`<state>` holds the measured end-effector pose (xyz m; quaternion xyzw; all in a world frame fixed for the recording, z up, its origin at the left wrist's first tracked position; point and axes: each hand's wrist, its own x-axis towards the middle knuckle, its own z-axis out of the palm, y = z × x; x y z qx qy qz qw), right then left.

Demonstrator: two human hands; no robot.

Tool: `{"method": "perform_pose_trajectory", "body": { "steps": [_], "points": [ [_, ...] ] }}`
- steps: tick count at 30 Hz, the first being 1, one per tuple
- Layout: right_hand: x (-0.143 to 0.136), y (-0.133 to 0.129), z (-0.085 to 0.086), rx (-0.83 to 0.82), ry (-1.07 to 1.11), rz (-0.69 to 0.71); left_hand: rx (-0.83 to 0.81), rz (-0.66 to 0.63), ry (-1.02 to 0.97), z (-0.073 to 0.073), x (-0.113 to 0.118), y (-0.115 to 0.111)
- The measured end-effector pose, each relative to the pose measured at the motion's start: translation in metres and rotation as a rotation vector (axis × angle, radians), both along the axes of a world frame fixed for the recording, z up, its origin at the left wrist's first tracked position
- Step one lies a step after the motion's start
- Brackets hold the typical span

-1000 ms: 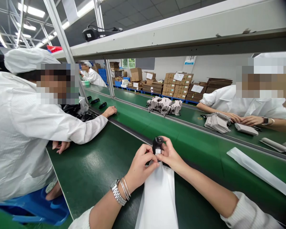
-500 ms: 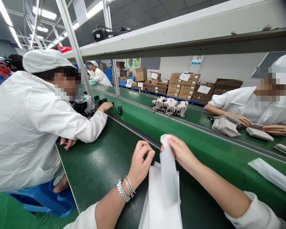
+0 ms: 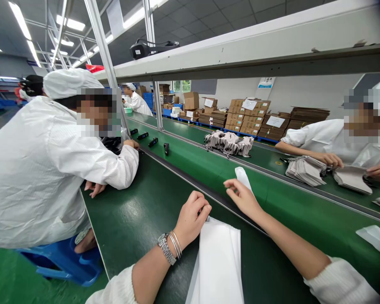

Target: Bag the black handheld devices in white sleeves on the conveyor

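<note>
A stack of flat white translucent sleeves [image 3: 221, 261] lies on the green table in front of me. My left hand [image 3: 192, 219] is at its top left corner, fingers curled in and thumb against them. Nothing shows in that hand; whether the fingertips touch the stack I cannot tell. To the right, above the dark belt edge, my right hand [image 3: 243, 200] has its fingers apart and holds nothing visible. Just beyond it a single white sleeve [image 3: 242, 177] lies on the green conveyor belt, partly hidden by the hand.
Another white sleeve [image 3: 376, 240] is on the belt [image 3: 291, 202] at right. Small black devices [image 3: 166, 148] sit farther left. A co-worker [image 3: 60, 164] leans on the table at left; another [image 3: 329, 139] handles grey-white pieces [image 3: 305, 170] across the belt. A shelf beam [image 3: 240, 55] spans overhead.
My right hand has let go of the white sleeve, which now lies on the belt behind it. The sleeve at far right has shifted right. The left co-worker's hand has drawn back.
</note>
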<state>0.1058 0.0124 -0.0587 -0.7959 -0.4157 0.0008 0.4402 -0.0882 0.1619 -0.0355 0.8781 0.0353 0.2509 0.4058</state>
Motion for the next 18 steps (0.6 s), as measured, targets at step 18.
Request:
{"method": "perform_pose_trajectory", "body": {
  "steps": [18],
  "points": [
    [-0.027,-0.009,-0.021,-0.106,0.179,0.178,0.017,-0.028,0.036,-0.002,0.001,-0.002]
  ]
}}
